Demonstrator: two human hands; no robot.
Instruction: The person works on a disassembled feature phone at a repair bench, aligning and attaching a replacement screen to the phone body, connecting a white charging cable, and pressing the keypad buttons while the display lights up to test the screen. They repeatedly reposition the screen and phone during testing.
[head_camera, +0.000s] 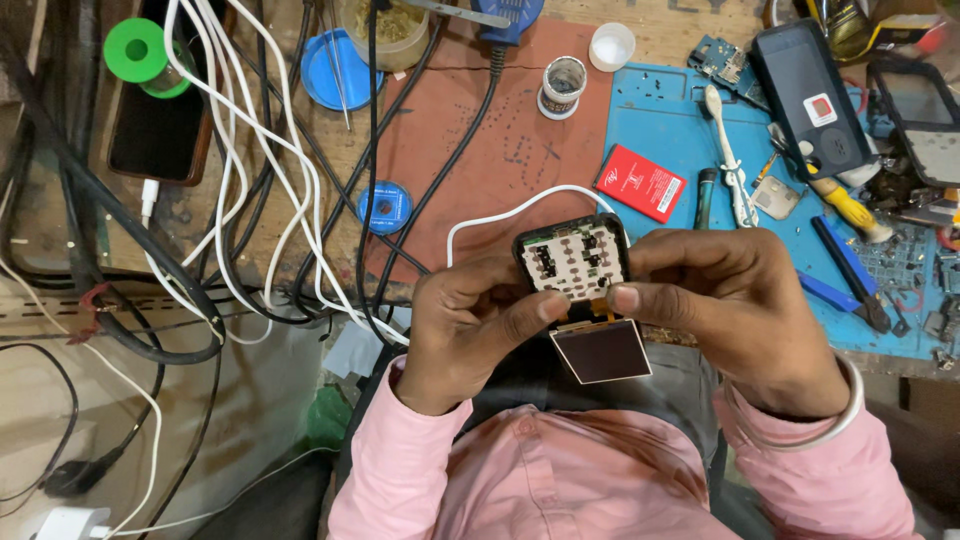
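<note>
I hold a small opened keypad phone (574, 258) over my lap, its circuit board with white key contacts facing up. My left hand (462, 328) grips its left edge, thumb pressed near the lower middle. My right hand (738, 308) grips the right edge, thumb meeting the left one. A small dark display screen (601, 352) hangs below the board on an orange flex strip, tilted toward me. A white cable (510, 210) loops from behind the phone.
The bench carries a blue mat (660, 120) with a red battery (641, 183), white toothbrush (727, 150), dark phone back (808, 95), screwdrivers and parts. A brown mat (480, 150), tangled cables (250, 180), green spool (140, 52) and black phone (155, 130) lie left.
</note>
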